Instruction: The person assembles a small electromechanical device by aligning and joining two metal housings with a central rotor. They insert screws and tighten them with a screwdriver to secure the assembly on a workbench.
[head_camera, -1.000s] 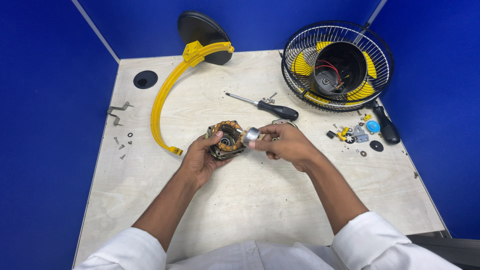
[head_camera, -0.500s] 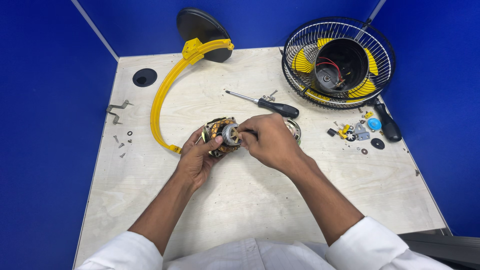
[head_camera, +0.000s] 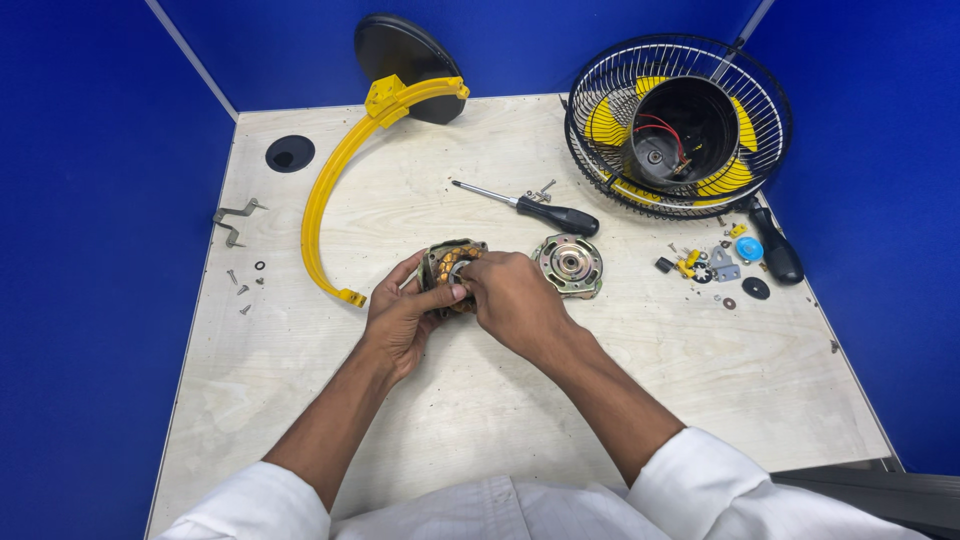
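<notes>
My left hand (head_camera: 405, 315) grips a small fan motor (head_camera: 447, 266) with copper windings, held just above the wooden table (head_camera: 480, 400). My right hand (head_camera: 515, 300) covers the motor's right side, fingers pinched at its centre; what they pinch is hidden. A round metal motor end cover (head_camera: 569, 264) lies on the table just right of my right hand.
A black-handled screwdriver (head_camera: 545, 212) lies behind the hands. A yellow curved fan bracket (head_camera: 335, 190) with a black base (head_camera: 400, 50) is at the back left. A wire fan cage (head_camera: 678, 125) with a black housing sits back right. Small parts (head_camera: 712, 265) and screws (head_camera: 240, 280) are scattered.
The hands drew the motor slightly left and toward me. The metal end cover, hidden behind my right hand before, now lies uncovered on the table.
</notes>
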